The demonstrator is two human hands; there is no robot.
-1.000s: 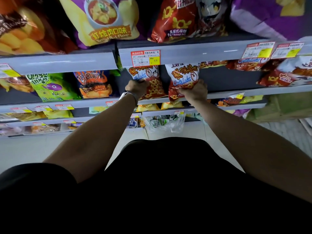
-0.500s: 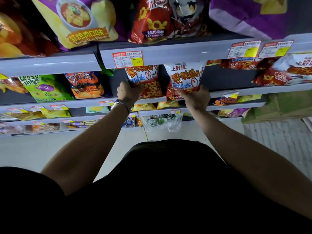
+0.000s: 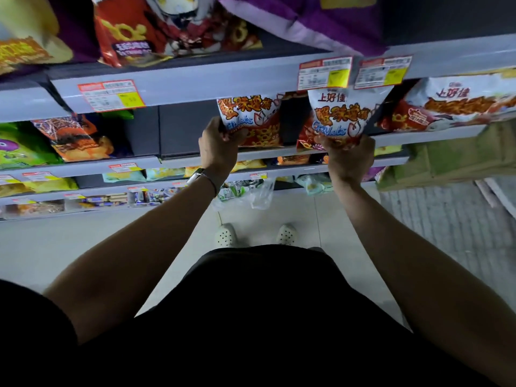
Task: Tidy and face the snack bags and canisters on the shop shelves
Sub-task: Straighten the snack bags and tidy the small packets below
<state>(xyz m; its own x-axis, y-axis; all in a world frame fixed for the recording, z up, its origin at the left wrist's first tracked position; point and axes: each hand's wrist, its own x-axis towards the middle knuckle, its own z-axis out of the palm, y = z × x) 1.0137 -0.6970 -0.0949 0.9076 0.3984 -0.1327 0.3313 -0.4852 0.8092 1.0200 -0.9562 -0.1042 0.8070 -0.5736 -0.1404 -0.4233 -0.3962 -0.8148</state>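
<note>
Mid-tidy at the shop shelves, centre of the frame: two matching snack bags stood upright on the middle shelf [image 3: 279,155], fronts outward. At centre-left, the left bag [image 3: 251,118] pinched at its lower corner by the left hand [image 3: 220,143], fingers curled round the edge, a watch [image 3: 196,175] on the wrist. To its right, the right bag [image 3: 339,115] gripped from below by the right hand [image 3: 349,157], fingers clamped on the bottom seam, just under two price tags [image 3: 325,74]. Bags apart, with darker red packets glimpsed between and behind them.

By the look of it, only partly done. Both held bags faced and upright, though not yet let go or squared to the shelf lip. Left of the hands, a bare stretch of grey back panel [image 3: 181,129], then an orange bag [image 3: 75,138] leaning and a green bag [image 3: 16,146] at the left edge. At the right of the frame, a larger bag [image 3: 458,104] with the same logo lying tilted — probably next to be stood up. Top-shelf bags too blurred to judge. No canisters in sight. Lower shelves, and a clear plastic bag [image 3: 251,191] near the floor, seemingly untouched.
</note>
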